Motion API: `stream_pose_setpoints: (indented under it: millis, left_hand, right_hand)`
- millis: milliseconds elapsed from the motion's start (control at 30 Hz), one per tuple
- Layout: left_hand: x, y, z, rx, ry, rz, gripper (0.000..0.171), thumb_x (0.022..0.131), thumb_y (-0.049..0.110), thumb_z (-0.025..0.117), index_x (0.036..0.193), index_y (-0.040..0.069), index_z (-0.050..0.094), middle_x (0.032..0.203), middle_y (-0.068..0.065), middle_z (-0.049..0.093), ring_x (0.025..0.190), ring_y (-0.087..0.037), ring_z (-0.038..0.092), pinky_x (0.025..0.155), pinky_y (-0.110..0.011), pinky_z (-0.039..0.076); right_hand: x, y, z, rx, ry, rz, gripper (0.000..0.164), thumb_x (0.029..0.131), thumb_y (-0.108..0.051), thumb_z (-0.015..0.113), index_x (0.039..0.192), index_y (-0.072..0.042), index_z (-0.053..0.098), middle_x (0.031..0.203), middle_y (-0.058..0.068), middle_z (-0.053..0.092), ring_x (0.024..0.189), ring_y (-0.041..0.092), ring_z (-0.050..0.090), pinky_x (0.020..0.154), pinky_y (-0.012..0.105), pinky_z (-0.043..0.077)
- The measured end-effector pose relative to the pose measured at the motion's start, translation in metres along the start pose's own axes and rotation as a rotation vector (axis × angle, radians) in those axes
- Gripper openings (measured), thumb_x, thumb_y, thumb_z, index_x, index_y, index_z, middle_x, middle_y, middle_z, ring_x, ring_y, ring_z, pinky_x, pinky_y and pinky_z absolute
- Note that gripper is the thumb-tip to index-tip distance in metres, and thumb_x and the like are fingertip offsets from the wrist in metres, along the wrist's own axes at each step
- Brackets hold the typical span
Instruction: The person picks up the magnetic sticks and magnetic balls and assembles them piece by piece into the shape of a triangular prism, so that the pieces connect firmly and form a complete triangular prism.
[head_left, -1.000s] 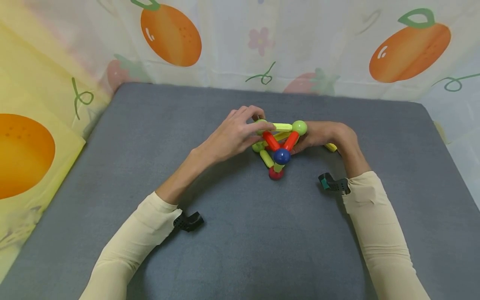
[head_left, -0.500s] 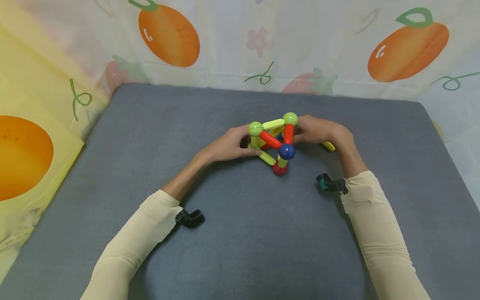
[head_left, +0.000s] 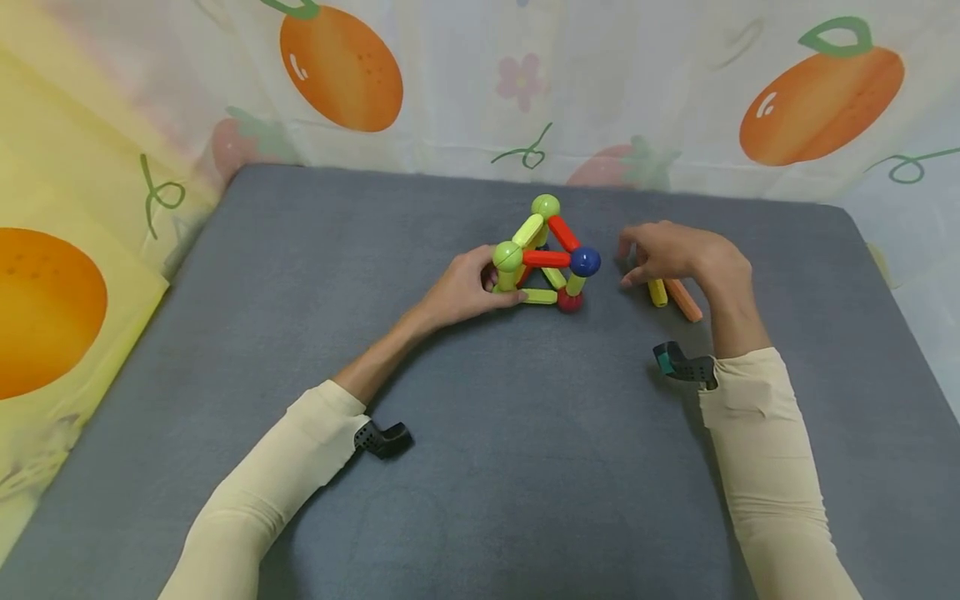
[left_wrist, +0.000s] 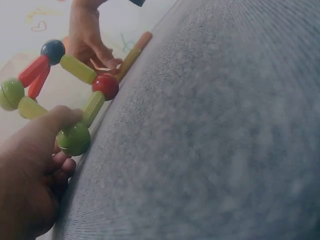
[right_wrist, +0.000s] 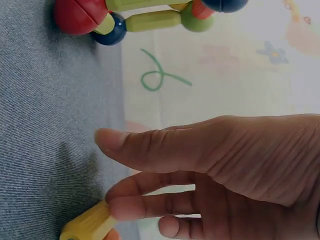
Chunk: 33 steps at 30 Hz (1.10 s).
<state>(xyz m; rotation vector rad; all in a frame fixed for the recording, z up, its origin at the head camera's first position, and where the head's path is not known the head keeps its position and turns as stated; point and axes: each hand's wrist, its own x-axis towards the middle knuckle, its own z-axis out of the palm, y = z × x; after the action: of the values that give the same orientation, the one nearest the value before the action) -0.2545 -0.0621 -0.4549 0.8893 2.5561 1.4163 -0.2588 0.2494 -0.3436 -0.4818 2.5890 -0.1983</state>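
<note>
A triangular prism-like toy structure of sticks and balls (head_left: 545,258) stands on the table, built of yellow-green and red sticks with green, blue and red balls. My left hand (head_left: 467,289) grips its left corner. In the left wrist view the thumb lies over a stick by the green ball (left_wrist: 74,140), the fingers curled behind. My right hand (head_left: 670,251) is apart from the structure, its fingers loosely bent and holding nothing. Right beneath it lie a yellow stick (head_left: 657,292) and an orange stick (head_left: 684,301). In the right wrist view, whether a fingertip touches the yellow stick (right_wrist: 89,221) cannot be told.
The grey table (head_left: 480,467) ends at a back edge against a fruit-print curtain (head_left: 450,83). Yellow cloth (head_left: 75,208) hangs at the left. Black wrist mounts (head_left: 384,440) stick out from both sleeves, low over the table.
The structure has been turned, its blue and red balls swinging right and back. My left hand went from its top to its lower left corner. My right hand let go and moved right, uncovering the sticks.
</note>
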Motion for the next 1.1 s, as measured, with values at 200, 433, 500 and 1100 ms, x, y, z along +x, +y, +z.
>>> stream_pose_setpoints:
  millis: [200, 433, 500, 1100]
  left_hand:
    - [0.000, -0.007, 0.005, -0.016, 0.028, 0.017, 0.045, 0.085, 0.029, 0.088, 0.116, 0.008, 0.062, 0.090, -0.005, 0.059, 0.075, -0.017, 0.053, 0.070, -0.026, 0.044]
    - [-0.001, -0.010, 0.006, 0.000, 0.015, 0.018, 0.043, 0.087, 0.032, 0.087, 0.112, 0.010, 0.061, 0.090, -0.005, 0.059, 0.076, -0.017, 0.053, 0.071, -0.028, 0.044]
    - [-0.001, -0.010, 0.006, 0.001, 0.009, 0.024, 0.041, 0.087, 0.032, 0.087, 0.110, 0.011, 0.060, 0.090, -0.005, 0.059, 0.076, -0.017, 0.053, 0.071, -0.028, 0.044]
    - [-0.001, -0.008, 0.006, 0.029, 0.011, 0.056, 0.035, 0.091, 0.030, 0.083, 0.108, 0.010, 0.060, 0.088, -0.005, 0.059, 0.074, -0.016, 0.053, 0.069, -0.027, 0.044]
  right_hand:
    - [-0.006, -0.001, 0.000, -0.070, -0.036, 0.218, 0.031, 0.094, -0.026, 0.079, 0.097, 0.000, 0.063, 0.084, 0.011, 0.061, 0.077, 0.025, 0.060, 0.074, 0.045, 0.049]
    - [0.003, 0.000, 0.011, -0.033, -0.095, 0.164, 0.028, 0.091, -0.020, 0.081, 0.079, -0.008, 0.059, 0.072, 0.001, 0.049, 0.069, 0.019, 0.049, 0.066, 0.035, 0.038]
    - [0.006, 0.002, 0.012, -0.005, -0.098, 0.110, 0.032, 0.092, -0.018, 0.081, 0.074, -0.010, 0.055, 0.069, -0.001, 0.042, 0.067, 0.016, 0.042, 0.065, 0.034, 0.033]
    - [-0.060, -0.035, -0.021, 0.142, -0.119, -0.102, 0.003, 0.102, -0.008, 0.052, 0.103, -0.008, 0.055, 0.080, 0.008, 0.066, 0.057, 0.020, 0.067, 0.075, 0.033, 0.047]
